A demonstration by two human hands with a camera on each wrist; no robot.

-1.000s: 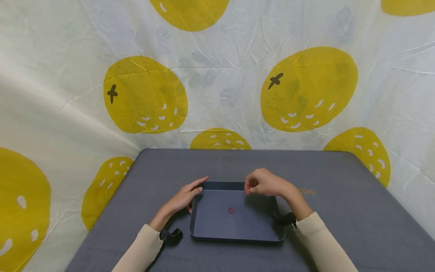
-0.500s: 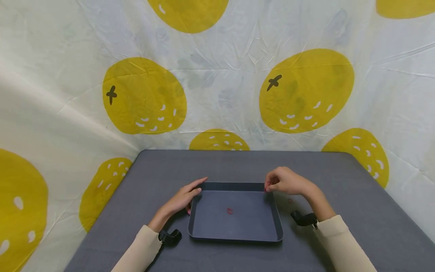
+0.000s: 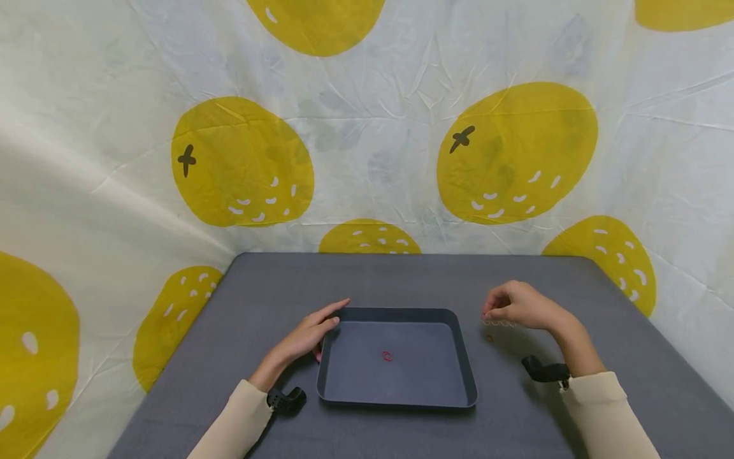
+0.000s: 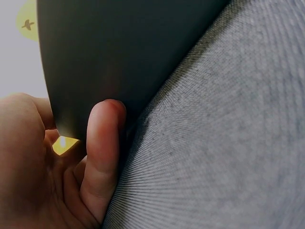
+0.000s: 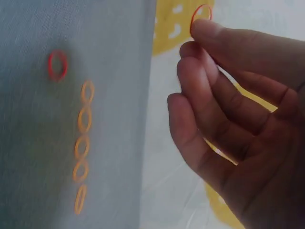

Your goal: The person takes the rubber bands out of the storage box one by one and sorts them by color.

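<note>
My right hand (image 3: 523, 306) is raised past the tray's right side, pinching a thin red rubber band (image 5: 192, 24) between thumb and fingertips. Below it on the table lie another red rubber band (image 5: 57, 65) and a row of several orange rubber bands (image 5: 85, 119). Against the left wall of the dark shallow tray (image 3: 397, 404) rests my left hand (image 3: 306, 336), its fingers extended around the far left corner. In the left wrist view one fingertip (image 4: 107, 114) presses the outer wall. More thin red band (image 3: 387, 356) lies on the tray floor.
A grey cloth covers the table (image 3: 298, 274). Behind and to the left hangs a white curtain (image 3: 373, 159) printed with yellow fruit. Both wrists wear black camera mounts, the right one (image 3: 545, 371) hanging over the table.
My right hand has moved right, from above the tray to over the orange rubber bands, still pinching the red one. The left hand and tray have stayed put.
</note>
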